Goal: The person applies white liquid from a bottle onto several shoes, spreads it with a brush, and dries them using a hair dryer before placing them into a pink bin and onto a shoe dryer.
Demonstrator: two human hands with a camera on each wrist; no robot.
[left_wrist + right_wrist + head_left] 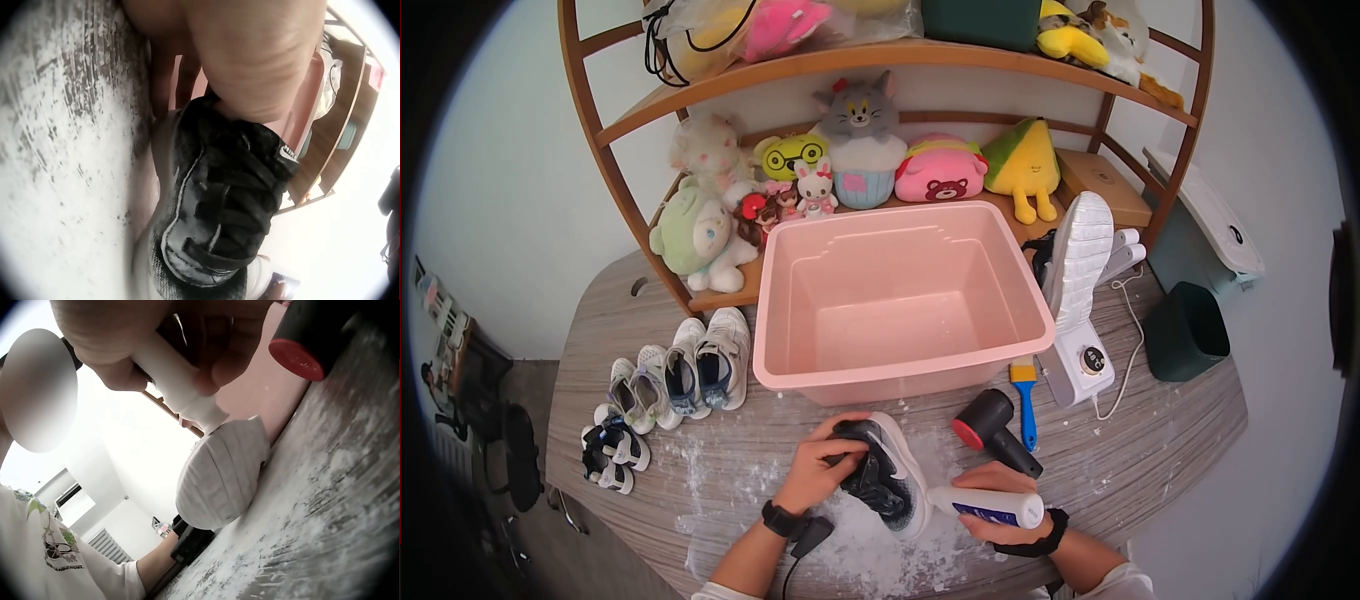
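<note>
A black sneaker (878,480) with a white sole lies tilted on its side on the table, its sole facing right. My left hand (812,468) grips it around the collar and heel; in the left wrist view the black laced upper (231,187) sits under the palm. A white squeeze bottle (975,503) with a dark blue label is in my right hand (1002,478), held sideways with its nozzle at the sole's edge near the toe. The right wrist view has the bottle tip right at the ridged white sole (215,481).
A pink tub (900,385) stands behind the shoe. White powdery residue (850,560) covers the table. A black hair dryer (992,425), a blue-handled brush (1026,400) and a white shoe dryer (1082,360) stand right; several small shoes (725,360) line the left. A toy shelf (900,65) rises behind.
</note>
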